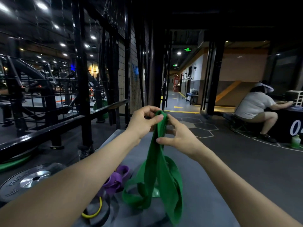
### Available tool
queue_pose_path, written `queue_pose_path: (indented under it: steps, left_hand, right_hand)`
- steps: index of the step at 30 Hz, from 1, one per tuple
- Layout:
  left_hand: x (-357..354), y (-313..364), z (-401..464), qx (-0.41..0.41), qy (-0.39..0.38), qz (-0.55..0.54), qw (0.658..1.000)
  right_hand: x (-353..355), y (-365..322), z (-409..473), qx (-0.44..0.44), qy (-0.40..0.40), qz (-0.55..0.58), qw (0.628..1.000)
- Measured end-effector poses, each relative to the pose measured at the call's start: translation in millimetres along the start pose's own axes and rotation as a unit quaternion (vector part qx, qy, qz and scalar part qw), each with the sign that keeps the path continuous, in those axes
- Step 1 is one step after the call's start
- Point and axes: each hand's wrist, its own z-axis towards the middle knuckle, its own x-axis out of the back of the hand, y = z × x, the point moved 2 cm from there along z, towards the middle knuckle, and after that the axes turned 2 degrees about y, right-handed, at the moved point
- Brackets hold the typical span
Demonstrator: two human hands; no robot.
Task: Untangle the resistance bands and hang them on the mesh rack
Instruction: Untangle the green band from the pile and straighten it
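A wide green resistance band (158, 179) hangs in twisted loops from both my hands down onto a grey bench (201, 194). My left hand (144, 122) pinches the band's top fold between thumb and fingers. My right hand (177, 136) grips the band just below, fingers spread around it. A purple band (115, 180) lies bunched on the bench at the left. A thin yellow band (95, 210) curls beside it near my left forearm. The black mesh rack (131, 66) stands ahead on the left, with dark bands hanging on it.
A weight plate (29, 179) lies on the floor at the lower left. Black railings and gym machines fill the left side. A person in a white shirt (255, 110) sits at a table at the right. A green bottle (296, 141) stands on the floor there.
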Motion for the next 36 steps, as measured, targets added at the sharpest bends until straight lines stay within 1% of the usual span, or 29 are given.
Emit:
queue_pose_path:
  steps: [3,6,9,13,16,17,19,22,26,29,32,34,36]
  left_hand:
    - [-4.4,-1.5,3.0,-0.012,0.003,0.045,0.999]
    - [-5.4,-0.4,4.4,-0.022,-0.012,0.073,0.997]
    - [2.6,-1.3,5.3,-0.031,-0.041,0.099,0.994]
    - [13.5,-1.6,7.0,-0.019,-0.093,0.084,0.992]
    - [16.1,1.8,4.4,-0.005,-0.157,0.141,0.977]
    - [15.2,2.5,3.0,0.007,-0.181,0.141,0.973]
    - [10.8,4.6,-1.7,0.053,-0.211,0.090,0.972]
    - [4.2,8.8,-1.5,0.081,-0.189,0.019,0.978]
    - [-1.0,16.8,0.9,0.080,-0.142,-0.010,0.987]
    - [-10.4,17.3,-1.0,0.081,-0.129,0.013,0.988]
    - [-24.1,13.9,-2.7,0.080,-0.082,0.014,0.993]
    - [-29.8,16.0,-0.9,0.090,-0.051,-0.013,0.995]
    - [-32.2,21.7,0.5,0.109,-0.045,-0.051,0.992]
  right_hand:
    - [-4.5,-11.3,0.1,0.028,0.010,-0.069,0.997]
    - [-1.3,-10.4,3.4,0.034,0.021,-0.080,0.996]
    - [11.5,-11.0,1.5,0.030,-0.015,-0.038,0.999]
    - [34.6,-12.5,-1.3,0.023,-0.049,0.059,0.997]
    - [47.6,-12.2,-1.5,0.016,-0.094,0.087,0.992]
    - [51.2,-11.8,-0.6,0.011,-0.096,0.105,0.990]
    - [56.9,-13.7,-0.2,0.005,-0.087,0.145,0.986]
    - [60.9,-11.9,0.3,0.006,-0.051,0.175,0.983]
    - [55.6,-14.2,-9.2,0.013,0.001,0.185,0.983]
    - [49.9,-18.9,-12.0,0.009,0.015,0.150,0.988]
    - [44.5,-25.5,-8.7,0.008,0.021,0.087,0.996]
    - [44.8,-27.5,-3.7,0.017,0.057,0.048,0.997]
    - [46.7,-26.6,0.8,0.009,0.101,0.027,0.994]
